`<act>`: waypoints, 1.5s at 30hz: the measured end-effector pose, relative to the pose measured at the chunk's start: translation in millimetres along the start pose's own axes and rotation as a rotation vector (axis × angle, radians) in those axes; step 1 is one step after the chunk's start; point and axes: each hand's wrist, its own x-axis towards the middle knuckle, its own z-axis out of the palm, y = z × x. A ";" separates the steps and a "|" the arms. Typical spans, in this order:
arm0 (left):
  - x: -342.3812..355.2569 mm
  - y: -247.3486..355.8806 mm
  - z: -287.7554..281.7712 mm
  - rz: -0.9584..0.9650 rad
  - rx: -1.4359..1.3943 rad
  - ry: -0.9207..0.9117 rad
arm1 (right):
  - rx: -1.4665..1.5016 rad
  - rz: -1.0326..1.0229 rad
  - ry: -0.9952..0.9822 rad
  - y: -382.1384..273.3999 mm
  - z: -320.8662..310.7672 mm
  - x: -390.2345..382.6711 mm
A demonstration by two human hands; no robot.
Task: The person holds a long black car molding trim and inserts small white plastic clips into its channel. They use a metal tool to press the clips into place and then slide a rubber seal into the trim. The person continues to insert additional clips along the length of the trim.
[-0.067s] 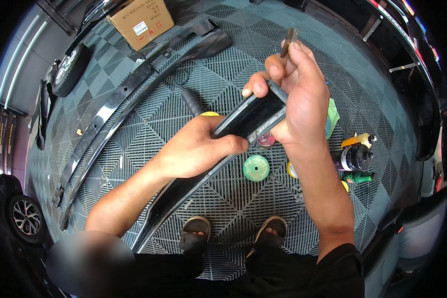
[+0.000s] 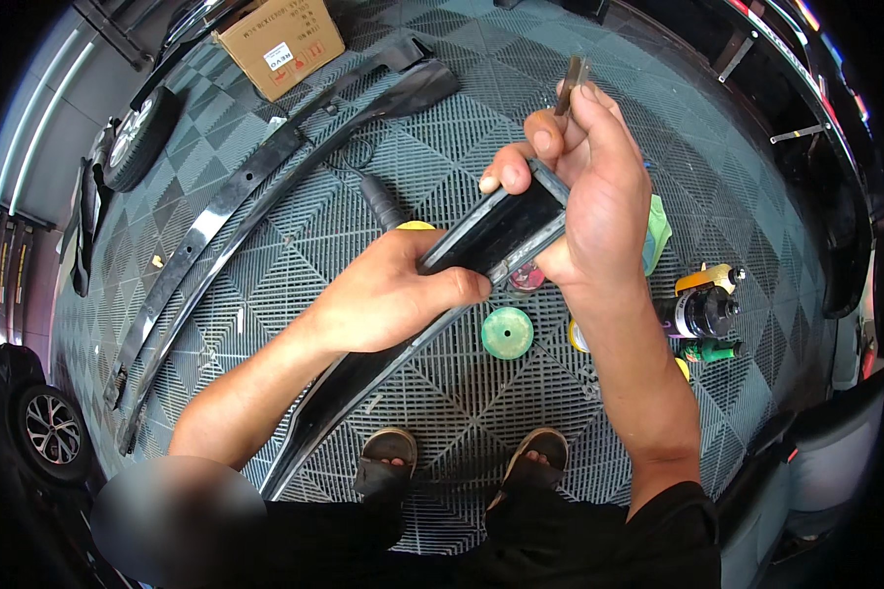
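A long glossy black car trim strip [image 2: 481,240] runs from my lap up to chest height. My left hand [image 2: 388,294] wraps around its middle. My right hand [image 2: 584,191] grips the strip's upper end, and its fingertips also pinch a thin flat metal blade [image 2: 570,83] that sticks up. A green round disc [image 2: 507,332] lies on the grid floor below my hands, with a reddish disc [image 2: 526,278] partly hidden behind the strip.
Two long black trim parts [image 2: 265,187] lie across the grey grid floor [image 2: 462,128] at the left. A cardboard box [image 2: 280,41] sits at the top left, a wheel [image 2: 138,137] beside it. Bottles and a black canister [image 2: 702,309] stand at the right. My sandalled feet [image 2: 462,461] are below.
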 end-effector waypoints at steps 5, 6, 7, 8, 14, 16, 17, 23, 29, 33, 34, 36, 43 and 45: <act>1.5 9.4 -3.4 -0.052 0.054 0.010 | -0.022 -0.012 -0.001 -0.8 -0.1 4.3; 1.0 11.7 -3.2 -0.068 0.060 0.011 | -0.023 -0.010 0.000 -1.1 0.2 4.1; 1.3 11.8 -3.5 -0.075 0.051 0.008 | -0.024 -0.008 0.002 -1.4 0.5 3.9; 1.6 11.5 -3.9 -0.081 0.042 0.004 | -0.025 -0.006 0.003 -1.5 0.7 3.7; 4.5 4.5 -5.6 -0.113 -0.036 -0.017 | -0.020 -0.016 -0.005 -0.9 0.9 4.4; 4.2 1.3 -5.6 -0.090 -0.074 -0.011 | -0.015 -0.009 0.002 -0.6 0.9 5.5; 4.9 -1.7 -4.4 -0.055 -0.061 0.000 | -0.013 -0.005 0.006 -0.5 0.9 5.9; 5.8 2.9 -4.6 -0.078 0.004 0.013 | -0.005 0.001 0.008 0.2 1.1 6.5; 7.7 0.8 -4.3 -0.091 -0.011 0.000 | -0.065 0.016 0.004 -0.2 -0.1 4.5; 6.0 5.6 -9.2 -0.158 -0.230 -0.075 | -0.065 0.007 -0.007 0.0 -1.0 4.9; 6.5 3.5 -8.2 -0.120 -0.227 -0.088 | -0.063 0.014 -0.001 0.6 -0.4 5.0; 9.4 -2.7 -4.8 -0.045 -0.220 -0.115 | -0.054 0.010 0.005 1.2 -0.4 6.0; 11.0 -3.6 -9.7 -0.039 -0.259 -0.138 | -0.059 0.015 -0.003 -0.5 -0.2 7.1; 12.1 -2.3 -10.1 -0.050 -0.238 -0.146 | -0.055 0.015 -0.002 -0.4 -0.5 7.2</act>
